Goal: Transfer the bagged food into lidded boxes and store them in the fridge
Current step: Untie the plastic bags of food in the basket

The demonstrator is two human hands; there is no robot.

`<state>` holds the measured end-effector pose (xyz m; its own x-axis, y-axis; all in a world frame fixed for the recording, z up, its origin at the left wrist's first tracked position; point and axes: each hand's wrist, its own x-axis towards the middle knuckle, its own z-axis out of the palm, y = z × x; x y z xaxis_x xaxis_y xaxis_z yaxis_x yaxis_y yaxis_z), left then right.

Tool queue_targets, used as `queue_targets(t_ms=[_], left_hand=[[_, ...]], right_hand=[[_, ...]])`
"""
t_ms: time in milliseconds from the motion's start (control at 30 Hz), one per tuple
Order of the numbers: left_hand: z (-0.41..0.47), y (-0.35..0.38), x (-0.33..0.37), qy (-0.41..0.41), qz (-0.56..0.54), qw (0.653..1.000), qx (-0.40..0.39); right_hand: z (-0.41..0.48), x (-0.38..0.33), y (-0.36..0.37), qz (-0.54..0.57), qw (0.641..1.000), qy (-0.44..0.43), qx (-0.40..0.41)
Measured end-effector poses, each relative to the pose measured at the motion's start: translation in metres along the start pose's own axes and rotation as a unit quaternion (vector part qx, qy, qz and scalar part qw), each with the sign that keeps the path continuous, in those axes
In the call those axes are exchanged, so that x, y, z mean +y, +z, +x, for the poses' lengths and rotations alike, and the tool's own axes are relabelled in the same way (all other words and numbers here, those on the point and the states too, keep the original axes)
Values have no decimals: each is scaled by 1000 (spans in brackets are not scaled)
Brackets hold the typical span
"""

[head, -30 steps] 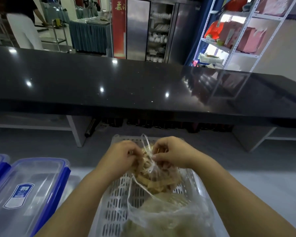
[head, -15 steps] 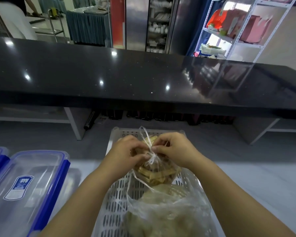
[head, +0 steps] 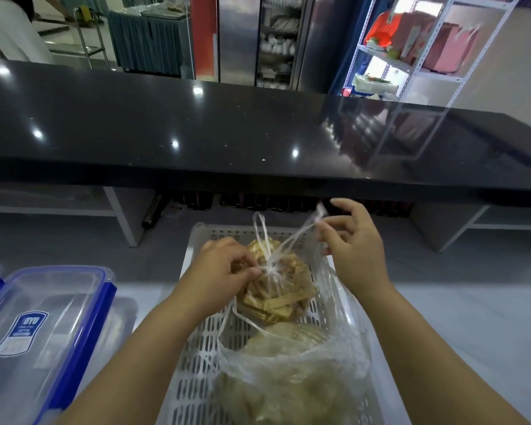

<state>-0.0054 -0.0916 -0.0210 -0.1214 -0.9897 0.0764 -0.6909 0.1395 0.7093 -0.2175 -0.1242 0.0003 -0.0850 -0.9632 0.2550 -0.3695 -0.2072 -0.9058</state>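
As right hand (head: 354,240) moved outward, tie (head: 292,237) stretched

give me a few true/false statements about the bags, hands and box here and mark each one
1. The bag of yellow strips lies in the white basket. True.
2. The right hand is empty. False: it pinches a strand of that bag's tie, up and to the right of the knot.
3. The left hand pinches the bag at its knot. True.
4. The clear box on the left stands open. False: its lid with blue clips is on.
5. The basket holds one bag only. False: a second bag, of pale food, lies nearer the camera.
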Motion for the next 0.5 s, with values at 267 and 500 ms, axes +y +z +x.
queue_targets(t_ms=[267, 500], left_hand=[[-5, 1, 3, -4, -45, 997, 55], [-6, 0, 1, -11, -112, 991, 73]], right_hand=[[-14, -4, 4, -92, 963, 32, -252], [-12, -2, 25, -162, 965, -41, -203]])
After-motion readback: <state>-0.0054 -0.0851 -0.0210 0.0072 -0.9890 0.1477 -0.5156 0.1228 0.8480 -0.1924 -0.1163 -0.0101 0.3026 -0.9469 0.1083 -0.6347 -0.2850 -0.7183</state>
